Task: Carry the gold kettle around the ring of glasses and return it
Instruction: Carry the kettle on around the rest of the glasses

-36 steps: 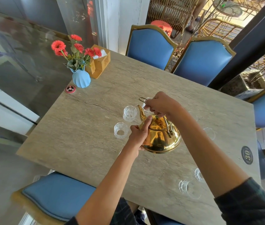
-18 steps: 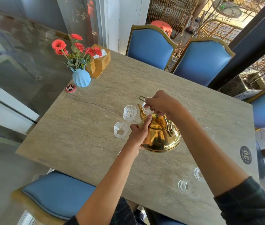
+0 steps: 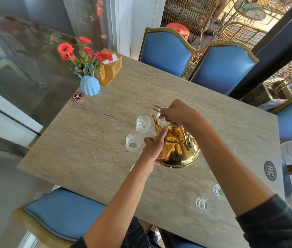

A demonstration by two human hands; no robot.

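The shiny gold kettle (image 3: pixel 179 151) hangs over the middle of the stone table (image 3: pixel 91 151), its spout pointing away from me. My right hand (image 3: pixel 176 113) grips the wire handle from above. My left hand (image 3: pixel 155 147) presses against the kettle's left side, forefinger up by the lid. Clear cut glasses ring it: one (image 3: pixel 143 124) by the spout, one (image 3: pixel 133 142) left of my left hand, two (image 3: pixel 205 205) (image 3: pixel 219 192) near me on the right, one (image 3: pixel 231 145) faint beyond my right forearm. A further glass behind my right hand is mostly hidden.
A blue vase of red flowers (image 3: pixel 89 85), a wooden napkin box (image 3: pixel 111 68) and a red call button (image 3: pixel 78 97) occupy the far left corner. A round "30" badge (image 3: pixel 270 170) marks the right edge. Blue gold-trimmed chairs (image 3: pixel 166 51) surround the table.
The kettle and both hands have stayed almost still, shifting only slightly; my left forefinger has stretched upward toward the lid.
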